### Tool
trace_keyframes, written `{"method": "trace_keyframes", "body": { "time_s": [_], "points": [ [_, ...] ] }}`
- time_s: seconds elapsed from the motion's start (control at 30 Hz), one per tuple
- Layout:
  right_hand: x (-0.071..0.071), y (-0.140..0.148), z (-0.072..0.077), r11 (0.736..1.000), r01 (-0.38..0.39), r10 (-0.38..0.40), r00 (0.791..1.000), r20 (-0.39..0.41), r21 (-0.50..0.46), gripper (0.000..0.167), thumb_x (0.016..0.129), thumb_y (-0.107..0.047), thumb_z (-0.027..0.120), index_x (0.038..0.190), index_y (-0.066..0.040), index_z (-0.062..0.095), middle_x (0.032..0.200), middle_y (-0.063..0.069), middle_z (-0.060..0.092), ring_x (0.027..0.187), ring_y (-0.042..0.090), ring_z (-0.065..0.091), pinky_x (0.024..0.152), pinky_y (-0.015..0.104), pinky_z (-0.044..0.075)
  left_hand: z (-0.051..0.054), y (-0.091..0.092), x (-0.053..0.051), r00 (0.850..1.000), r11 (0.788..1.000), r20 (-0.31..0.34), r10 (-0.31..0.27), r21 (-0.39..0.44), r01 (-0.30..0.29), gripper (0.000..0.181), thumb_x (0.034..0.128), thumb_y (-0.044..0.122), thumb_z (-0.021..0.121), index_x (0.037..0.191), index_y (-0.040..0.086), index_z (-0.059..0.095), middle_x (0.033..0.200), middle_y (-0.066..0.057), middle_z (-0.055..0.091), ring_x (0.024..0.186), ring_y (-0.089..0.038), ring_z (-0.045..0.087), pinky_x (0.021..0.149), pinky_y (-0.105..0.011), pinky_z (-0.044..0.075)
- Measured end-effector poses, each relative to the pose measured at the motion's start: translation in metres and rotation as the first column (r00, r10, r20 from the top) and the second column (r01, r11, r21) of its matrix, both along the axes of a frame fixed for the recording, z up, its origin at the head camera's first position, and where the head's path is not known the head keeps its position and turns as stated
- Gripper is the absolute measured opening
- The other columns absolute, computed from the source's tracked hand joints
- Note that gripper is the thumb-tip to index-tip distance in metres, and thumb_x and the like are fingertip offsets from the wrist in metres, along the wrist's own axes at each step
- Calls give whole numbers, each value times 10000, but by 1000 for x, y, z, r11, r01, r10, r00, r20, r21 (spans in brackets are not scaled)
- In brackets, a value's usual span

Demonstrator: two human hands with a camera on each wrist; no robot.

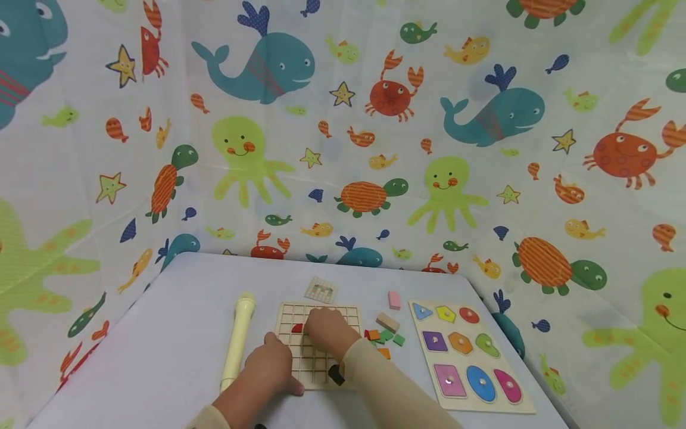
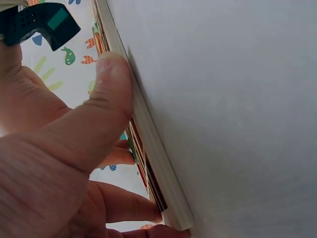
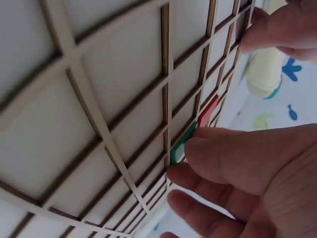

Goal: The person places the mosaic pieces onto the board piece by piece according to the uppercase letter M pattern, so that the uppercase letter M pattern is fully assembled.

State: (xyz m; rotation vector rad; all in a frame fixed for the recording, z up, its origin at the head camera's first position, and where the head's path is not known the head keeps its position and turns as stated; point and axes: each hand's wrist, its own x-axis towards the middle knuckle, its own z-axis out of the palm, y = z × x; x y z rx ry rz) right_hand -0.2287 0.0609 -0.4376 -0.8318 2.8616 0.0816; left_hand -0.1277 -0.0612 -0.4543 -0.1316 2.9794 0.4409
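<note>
A wooden grid board (image 1: 306, 374) lies flat on the white table. At its near left corner my left hand (image 1: 270, 363) grips it, thumb (image 2: 115, 82) along one edge and fingertips at the corner. My right hand (image 1: 328, 330) is over the grid's upper middle, where its thumb and a finger pinch a green tile (image 3: 183, 143) at the slots. Right beside that tile a red tile (image 3: 208, 110) sits in the grid. The green tile is hidden by the hand in the head view.
Several loose green, orange and red tiles (image 1: 384, 335) lie right of the grid, near a wooden block (image 1: 387, 322) and a pink block (image 1: 394, 300). A knobbed shape puzzle (image 1: 450, 326) lies further right. A pale yellow tube (image 1: 234, 339) stands left; a small grid piece (image 1: 321, 290) lies behind.
</note>
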Motion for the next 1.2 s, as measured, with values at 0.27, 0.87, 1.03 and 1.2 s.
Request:
{"method": "trace_keyframes", "body": {
  "time_s": [0.27, 0.87, 1.03, 1.2],
  "points": [
    [3, 5, -5, 1000, -6, 6, 1000, -28, -4, 180, 1007, -236, 728, 1146, -298, 824, 1042, -36, 687, 875, 150, 565, 895, 376, 572, -1, -2, -1, 1000, 1000, -10, -5, 13, 5, 773, 530, 488, 1054, 845, -97, 659, 1059, -214, 463, 668, -269, 580, 614, -434, 553],
    [22, 45, 15, 961, 75, -74, 997, 14, -268, 376, 971, -343, 773, 1338, -266, 746, 1256, -36, 745, 1180, 188, 694, 968, 413, 584, 3, -8, -4, 1000, 1000, 10, -8, 22, 7, 899, 550, 486, 1049, 1026, -163, 649, 1012, -174, 452, 664, -252, 576, 594, -404, 543],
    [31, 63, 22, 936, 121, -110, 993, 51, -331, 390, 977, -313, 763, 1357, -234, 730, 1243, 4, 729, 1142, 207, 691, 951, 426, 581, 5, -5, 0, 1000, 1000, 1, 3, 21, -3, 895, 549, 475, 1050, 1032, -163, 647, 1015, -177, 457, 665, -252, 572, 592, -402, 541],
    [37, 85, 21, 885, 189, -155, 981, 115, -426, 443, 932, -236, 817, 1363, -202, 720, 1228, 68, 709, 1123, 263, 668, 932, 476, 579, 6, -3, 3, 1000, 1000, 1, 3, 21, -3, 906, 546, 476, 1048, 1033, -173, 645, 1014, -176, 455, 657, -249, 569, 579, -394, 532]
  ]
}}
